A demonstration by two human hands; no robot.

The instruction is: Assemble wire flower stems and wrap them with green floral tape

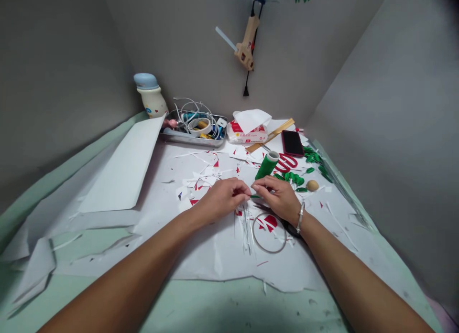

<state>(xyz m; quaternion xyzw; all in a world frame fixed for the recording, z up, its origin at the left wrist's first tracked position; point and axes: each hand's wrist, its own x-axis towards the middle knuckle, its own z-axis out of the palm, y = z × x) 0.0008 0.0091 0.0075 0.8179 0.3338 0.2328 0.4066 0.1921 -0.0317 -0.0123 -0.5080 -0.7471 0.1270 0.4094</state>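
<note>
My left hand (222, 198) and my right hand (276, 198) meet above a white paper sheet (215, 261), pinching a thin green-wrapped stem (255, 196) between their fingertips. Just beyond my right hand stands a roll of green floral tape (267, 165), next to red-handled scissors (286, 163). Green leaves (294, 179) and a tan wooden egg (312, 185) lie to the right. A thin wire ring (268, 233) rests below my hands, among white and red paper scraps (269, 223).
A steel tray (193, 138) holds wire and tape rolls at the back. Nearby are a tissue pack (247, 133), a dark phone (292, 143) and a ceramic jar (153, 101). A white board (124, 166) lies left. Grey walls close three sides, with a glue gun (245, 48) hanging.
</note>
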